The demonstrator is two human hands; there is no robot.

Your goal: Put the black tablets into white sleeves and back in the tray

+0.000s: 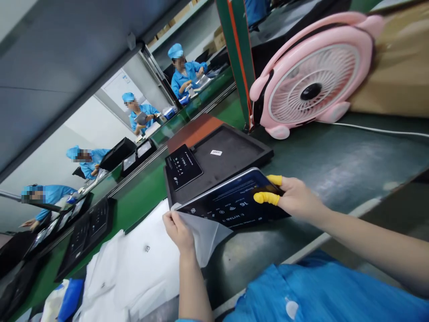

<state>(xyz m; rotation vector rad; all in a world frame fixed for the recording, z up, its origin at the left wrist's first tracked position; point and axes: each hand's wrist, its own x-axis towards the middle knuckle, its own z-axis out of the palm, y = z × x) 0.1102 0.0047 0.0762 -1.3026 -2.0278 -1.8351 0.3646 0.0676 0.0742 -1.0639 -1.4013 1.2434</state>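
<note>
My right hand [295, 197], with yellow finger cots on its thumb and a finger, grips one end of a dark tablet [241, 197] whose screen side carries white print. The tablet is tilted above the bench. At its other end my left hand [179, 230] pinches a thin translucent plastic bag [208, 235], whose mouth lies around the tablet's near-left corner. Beyond it a black tray [231, 147] holds another tablet [184, 166] and a small white label [216, 152]. A stack of white bags [144, 259] lies beside my left forearm.
A pink fan [313, 91] stands at the back right by a brown carton [395, 67], its white cable [378, 129] crossing the bench. A green post [236, 58] rises behind the tray. Several co-workers in blue work along the line at the left. A blue-and-white packet [70, 297] lies at the lower left.
</note>
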